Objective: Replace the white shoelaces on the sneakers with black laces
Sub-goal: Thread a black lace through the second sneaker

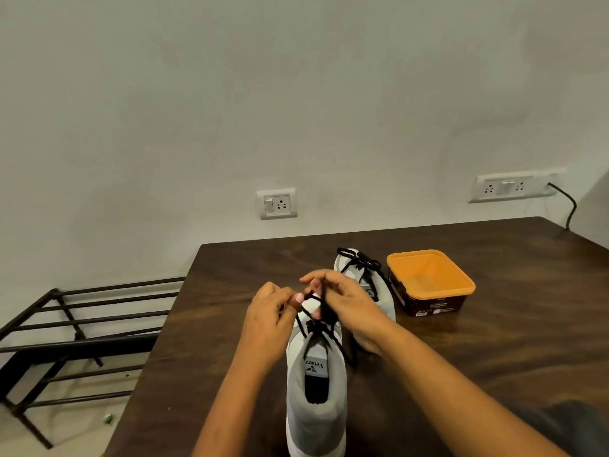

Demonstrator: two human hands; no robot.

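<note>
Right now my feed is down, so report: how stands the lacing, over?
Left grip, right grip both pinch black lace over near shoe. Far shoe black-laced, bowed. Orange tub beside it, nothing in the way.

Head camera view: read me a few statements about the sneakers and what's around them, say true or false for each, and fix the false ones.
1. The left hand and right hand both hold the black lace above the near sneaker. True.
2. The far sneaker has white laces. False: its lace is black, tied in a bow.
3. The orange container sits on the table, to the right of the sneakers. True.
4. The metal rack stands on the table. False: it stands on the floor, left of the table.
</note>
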